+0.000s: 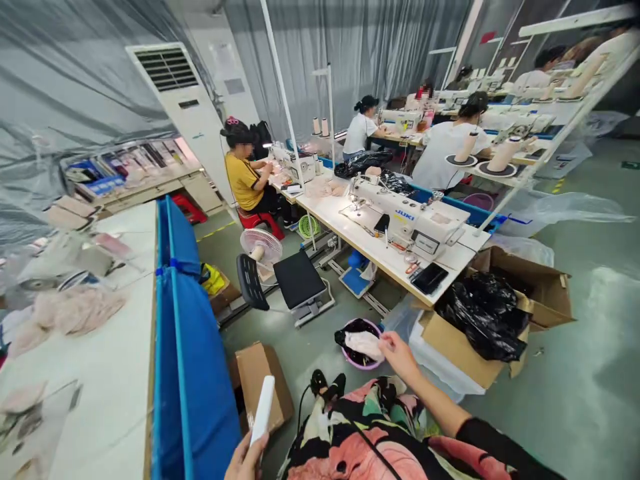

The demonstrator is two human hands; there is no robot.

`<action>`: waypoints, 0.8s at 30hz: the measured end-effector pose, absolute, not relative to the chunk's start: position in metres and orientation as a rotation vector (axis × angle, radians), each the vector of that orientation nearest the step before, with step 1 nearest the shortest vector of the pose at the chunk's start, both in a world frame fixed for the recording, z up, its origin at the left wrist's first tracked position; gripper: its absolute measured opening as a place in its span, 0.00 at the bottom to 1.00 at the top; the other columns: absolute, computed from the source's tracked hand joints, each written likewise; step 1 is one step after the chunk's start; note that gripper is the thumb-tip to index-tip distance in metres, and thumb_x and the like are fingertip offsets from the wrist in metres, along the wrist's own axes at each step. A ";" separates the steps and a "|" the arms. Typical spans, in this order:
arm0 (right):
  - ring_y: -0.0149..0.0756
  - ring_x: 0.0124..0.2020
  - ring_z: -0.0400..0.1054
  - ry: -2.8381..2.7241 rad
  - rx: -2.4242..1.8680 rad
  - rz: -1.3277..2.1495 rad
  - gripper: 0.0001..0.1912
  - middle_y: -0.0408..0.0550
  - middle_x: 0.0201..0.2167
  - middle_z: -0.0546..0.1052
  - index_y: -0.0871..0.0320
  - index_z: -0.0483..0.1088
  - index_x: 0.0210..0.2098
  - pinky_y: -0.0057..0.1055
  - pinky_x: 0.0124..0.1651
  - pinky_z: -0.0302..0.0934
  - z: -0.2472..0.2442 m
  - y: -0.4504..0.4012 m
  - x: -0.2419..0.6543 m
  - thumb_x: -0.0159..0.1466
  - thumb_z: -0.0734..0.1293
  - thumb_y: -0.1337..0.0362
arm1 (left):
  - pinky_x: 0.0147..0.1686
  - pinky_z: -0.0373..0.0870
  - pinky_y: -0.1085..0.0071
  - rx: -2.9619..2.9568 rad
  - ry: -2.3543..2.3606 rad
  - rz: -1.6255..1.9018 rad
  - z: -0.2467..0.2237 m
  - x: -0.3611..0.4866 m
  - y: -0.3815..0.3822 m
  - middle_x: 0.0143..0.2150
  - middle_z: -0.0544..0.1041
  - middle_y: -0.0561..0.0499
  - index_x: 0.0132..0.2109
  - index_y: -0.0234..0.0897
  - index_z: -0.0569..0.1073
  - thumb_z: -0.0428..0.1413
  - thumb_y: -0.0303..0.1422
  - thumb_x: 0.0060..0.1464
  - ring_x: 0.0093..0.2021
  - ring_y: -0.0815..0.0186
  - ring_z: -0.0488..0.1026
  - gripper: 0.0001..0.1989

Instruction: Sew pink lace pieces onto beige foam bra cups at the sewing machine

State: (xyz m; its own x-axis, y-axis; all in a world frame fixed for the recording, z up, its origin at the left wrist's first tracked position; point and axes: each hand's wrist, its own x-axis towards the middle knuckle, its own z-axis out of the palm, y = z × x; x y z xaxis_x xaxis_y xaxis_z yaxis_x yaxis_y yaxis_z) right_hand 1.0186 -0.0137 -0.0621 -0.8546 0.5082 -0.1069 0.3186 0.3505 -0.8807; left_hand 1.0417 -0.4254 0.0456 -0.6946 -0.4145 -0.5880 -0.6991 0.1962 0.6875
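Note:
Low in the view, my left hand (246, 459) is closed round the lower end of a long white object (263, 407) that points upward. My right hand (397, 355) pinches the edge of a piece of white fabric (364, 344). The fabric hangs over a purple-rimmed bin (361, 365) lined with a black bag. Beyond that, a JUKI sewing machine (410, 210) stands on a white table (345, 230), with a black phone (430, 278) near the table's corner.
Cardboard boxes (450, 340) with black plastic stand at the right. Another carton (267, 383) is near my left hand. A black chair (299, 279) and a fan (261, 247) stand ahead. A blue cloth trough (200, 373) borders the left table. Several people sit at machines.

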 end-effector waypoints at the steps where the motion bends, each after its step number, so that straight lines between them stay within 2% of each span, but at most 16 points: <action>1: 0.44 0.32 0.72 -2.406 -0.830 1.517 0.17 0.46 0.28 0.77 0.55 0.71 0.34 0.39 0.41 0.67 -0.067 -0.017 1.015 0.51 0.64 0.50 | 0.35 0.72 0.63 -1.009 2.184 1.508 0.051 1.004 -0.426 0.40 0.81 0.44 0.42 0.37 0.80 0.66 0.50 0.32 0.44 0.49 0.77 0.30; 6: 0.50 0.35 0.76 -2.299 -1.214 1.480 0.23 0.50 0.30 0.80 0.54 0.72 0.34 0.42 0.43 0.69 -0.069 -0.008 1.002 0.48 0.64 0.44 | 0.34 0.67 0.65 -0.623 2.277 1.471 0.075 0.826 -0.394 0.45 0.81 0.42 0.50 0.31 0.79 0.67 0.54 0.29 0.41 0.53 0.74 0.41; 9: 0.56 0.38 0.77 -2.196 -1.419 1.416 0.26 0.55 0.32 0.81 0.55 0.73 0.33 0.47 0.45 0.69 -0.061 0.006 0.987 0.45 0.64 0.41 | 0.36 0.68 0.65 -0.463 2.261 1.463 0.069 0.735 -0.356 0.43 0.81 0.43 0.51 0.31 0.79 0.68 0.55 0.29 0.40 0.54 0.75 0.43; 14: 0.60 0.34 0.77 -2.037 -1.537 1.371 0.23 0.53 0.26 0.80 0.52 0.72 0.27 0.50 0.41 0.70 -0.060 0.030 0.915 0.43 0.64 0.40 | 0.41 0.72 0.61 -0.215 2.256 1.471 0.050 0.618 -0.289 0.41 0.81 0.43 0.53 0.32 0.79 0.67 0.56 0.34 0.41 0.52 0.78 0.42; 18: 0.57 0.34 0.77 -1.989 -1.433 1.410 0.19 0.50 0.26 0.80 0.51 0.71 0.27 0.49 0.42 0.70 -0.052 0.052 0.804 0.44 0.65 0.44 | 0.46 0.74 0.58 -0.056 2.290 1.398 0.043 0.549 -0.253 0.44 0.82 0.40 0.53 0.31 0.78 0.65 0.55 0.37 0.46 0.48 0.79 0.40; 21: 0.51 0.38 0.76 -2.000 -1.273 1.461 0.18 0.50 0.32 0.81 0.53 0.74 0.31 0.45 0.48 0.69 -0.037 0.070 0.717 0.49 0.66 0.47 | 0.54 0.72 0.57 0.054 2.321 1.304 0.039 0.501 -0.228 0.53 0.79 0.36 0.56 0.30 0.76 0.62 0.54 0.38 0.54 0.46 0.77 0.42; 24: 0.46 0.41 0.75 -2.015 -1.149 1.478 0.18 0.49 0.37 0.81 0.55 0.74 0.37 0.40 0.50 0.68 -0.021 0.087 0.662 0.54 0.67 0.50 | 0.59 0.69 0.55 0.197 2.341 1.187 0.030 0.455 -0.185 0.55 0.78 0.34 0.58 0.27 0.74 0.61 0.53 0.38 0.57 0.44 0.75 0.44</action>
